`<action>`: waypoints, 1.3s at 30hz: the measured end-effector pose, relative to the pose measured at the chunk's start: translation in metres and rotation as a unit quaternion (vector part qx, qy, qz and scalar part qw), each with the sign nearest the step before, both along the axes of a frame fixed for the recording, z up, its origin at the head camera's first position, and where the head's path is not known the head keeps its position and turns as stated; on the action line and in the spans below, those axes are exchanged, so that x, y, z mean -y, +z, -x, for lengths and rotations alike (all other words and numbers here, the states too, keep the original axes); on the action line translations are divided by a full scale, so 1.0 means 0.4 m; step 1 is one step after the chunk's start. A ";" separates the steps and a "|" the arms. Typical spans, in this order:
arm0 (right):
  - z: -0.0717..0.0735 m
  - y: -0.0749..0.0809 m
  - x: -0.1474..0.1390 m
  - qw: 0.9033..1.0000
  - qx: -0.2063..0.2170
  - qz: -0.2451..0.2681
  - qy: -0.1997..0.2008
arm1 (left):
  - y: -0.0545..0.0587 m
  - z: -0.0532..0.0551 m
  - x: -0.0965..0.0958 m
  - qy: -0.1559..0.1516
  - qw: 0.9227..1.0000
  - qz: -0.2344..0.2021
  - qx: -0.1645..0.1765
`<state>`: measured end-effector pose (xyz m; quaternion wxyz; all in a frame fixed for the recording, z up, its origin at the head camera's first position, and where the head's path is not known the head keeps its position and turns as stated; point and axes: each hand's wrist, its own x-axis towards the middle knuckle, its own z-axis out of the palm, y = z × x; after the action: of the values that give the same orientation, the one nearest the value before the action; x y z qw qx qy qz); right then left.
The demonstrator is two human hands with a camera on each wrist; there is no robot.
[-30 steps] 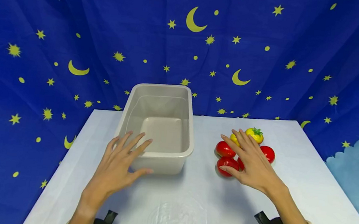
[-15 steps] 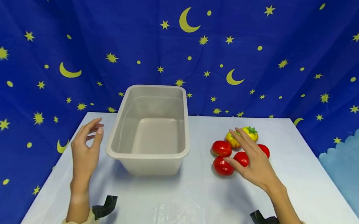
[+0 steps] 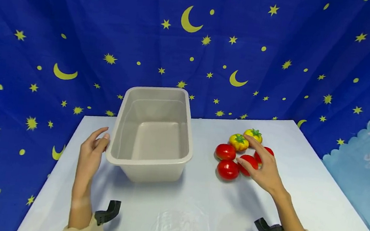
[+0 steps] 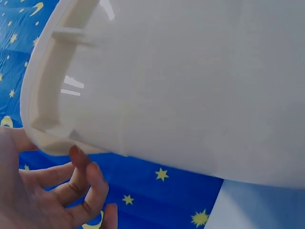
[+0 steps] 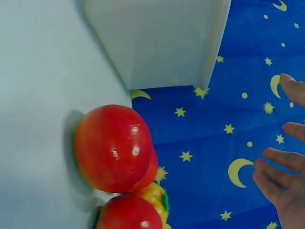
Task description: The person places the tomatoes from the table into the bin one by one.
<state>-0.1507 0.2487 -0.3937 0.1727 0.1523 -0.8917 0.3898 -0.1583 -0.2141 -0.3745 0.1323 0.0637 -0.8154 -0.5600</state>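
Note:
My left hand (image 3: pixel 91 154) is at the left side of a beige plastic bin (image 3: pixel 149 162), its loosely bent fingertips right by the outer rim. In the left wrist view, the thumb passes behind the corner of the bin (image 4: pixel 181 95) and the bent fingers sit beside the rim; whether they touch it, I cannot tell. Over a cluster of glossy red round fruits (image 3: pixel 228 169) hovers my right hand (image 3: pixel 265 171), thumb and fingers apart, nothing held. Two yellow ribbed fruits with green leafy tops (image 3: pixel 239 142) lie behind the red ones. The hand partly covers some red fruits.
A white table (image 3: pixel 196 203) carries everything, with a clear plastic sheet (image 3: pixel 181 228) near its front. Behind hangs a blue curtain (image 3: pixel 158 48) with yellow moons and stars. Black wrist mounts (image 3: pixel 107 212) stick out from both forearms.
My left hand has moved from over the bin's near rim to its left side, fingers now nearer the rim. My right hand stays over the fruits, slightly lower and less spread. The view shifts a little.

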 end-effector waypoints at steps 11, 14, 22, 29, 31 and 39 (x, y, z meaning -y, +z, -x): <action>-0.009 -0.072 -0.002 0.999 0.018 0.032 -0.012 | -0.005 0.010 -0.019 0.009 1.000 -0.002 -0.001; -0.004 -0.097 0.005 0.999 0.023 0.044 -0.010 | -0.008 0.006 -0.013 0.010 1.000 -0.020 -0.006; 0.011 -0.140 0.009 0.998 0.035 0.056 -0.010 | -0.016 0.011 -0.011 -0.001 0.999 -0.032 -0.021; 0.019 -0.172 0.007 0.997 0.051 0.055 -0.012 | -0.013 0.014 -0.011 -0.024 0.999 -0.034 -0.022; 0.022 -0.181 0.006 0.997 0.053 0.047 -0.018 | -0.013 0.014 -0.011 -0.031 0.999 -0.036 -0.020; 0.033 -0.213 0.007 0.999 0.032 0.044 -0.006 | -0.016 0.015 -0.007 -0.032 0.998 -0.046 -0.017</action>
<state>-0.1640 0.2460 -0.4789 0.1531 0.1271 -0.8797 0.4319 -0.1643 -0.2112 -0.3808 0.1256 0.0341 -0.7881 -0.6016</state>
